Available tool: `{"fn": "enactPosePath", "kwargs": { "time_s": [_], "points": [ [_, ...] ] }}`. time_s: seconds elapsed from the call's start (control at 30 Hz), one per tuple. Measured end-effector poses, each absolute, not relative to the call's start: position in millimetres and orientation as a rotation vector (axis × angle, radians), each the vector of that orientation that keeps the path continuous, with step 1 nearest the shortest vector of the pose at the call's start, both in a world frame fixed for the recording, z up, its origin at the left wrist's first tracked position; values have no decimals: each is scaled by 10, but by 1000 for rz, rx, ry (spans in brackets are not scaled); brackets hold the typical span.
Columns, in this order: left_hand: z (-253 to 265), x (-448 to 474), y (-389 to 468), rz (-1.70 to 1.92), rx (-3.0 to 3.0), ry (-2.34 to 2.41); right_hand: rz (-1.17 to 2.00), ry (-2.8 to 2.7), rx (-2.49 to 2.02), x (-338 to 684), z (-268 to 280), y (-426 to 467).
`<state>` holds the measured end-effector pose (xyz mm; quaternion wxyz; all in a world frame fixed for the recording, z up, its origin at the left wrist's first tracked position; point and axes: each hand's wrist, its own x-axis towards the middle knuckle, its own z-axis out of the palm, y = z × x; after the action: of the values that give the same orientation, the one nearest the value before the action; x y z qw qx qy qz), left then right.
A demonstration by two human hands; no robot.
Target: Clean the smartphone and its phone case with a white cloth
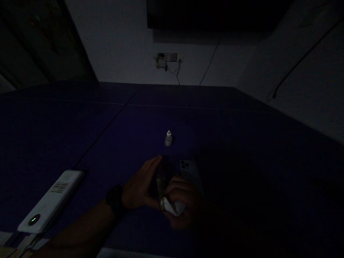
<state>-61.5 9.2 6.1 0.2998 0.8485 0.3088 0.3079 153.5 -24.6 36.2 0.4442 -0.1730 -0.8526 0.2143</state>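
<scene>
My left hand (137, 188), with a dark watch (115, 200) on the wrist, grips a thin flat object (160, 186) between thumb and fingers. That object stands edge-on to me, with a dull brownish rim; its kind is hard to make out in the dim light. Bunched in my right hand (185, 195) is a white cloth or tissue (173, 206), pressed against the object's near right side. A phone (190, 170) with several camera lenses lies back up, partly behind my right hand. Beyond both hands stands a small clear bottle (168, 140) with a white cap.
On the left, a white power bank (55, 200) with a lit green display lies on the dark blue surface (129, 132), a cable at its near end. Wall sockets (172, 57) with cords and a dark screen (215, 14) are at the back.
</scene>
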Motion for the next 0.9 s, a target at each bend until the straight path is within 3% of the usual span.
{"fn": "enactPosePath", "kwargs": {
  "time_s": [0.37, 0.5, 0.67, 0.9],
  "points": [
    [220, -560, 87, 899, 1952, 797, 683, -1884, -772, 1718, 513, -180],
    [180, -588, 112, 899, 1935, 787, 441, -1784, -1047, 1855, 441, -5],
    [175, -592, 114, 823, 1928, 785, -103, -2343, -819, 1890, 289, 164],
    [208, -588, 127, 819, 1945, 761, -235, -2680, -852, 1752, 185, 152]
  ]
}}
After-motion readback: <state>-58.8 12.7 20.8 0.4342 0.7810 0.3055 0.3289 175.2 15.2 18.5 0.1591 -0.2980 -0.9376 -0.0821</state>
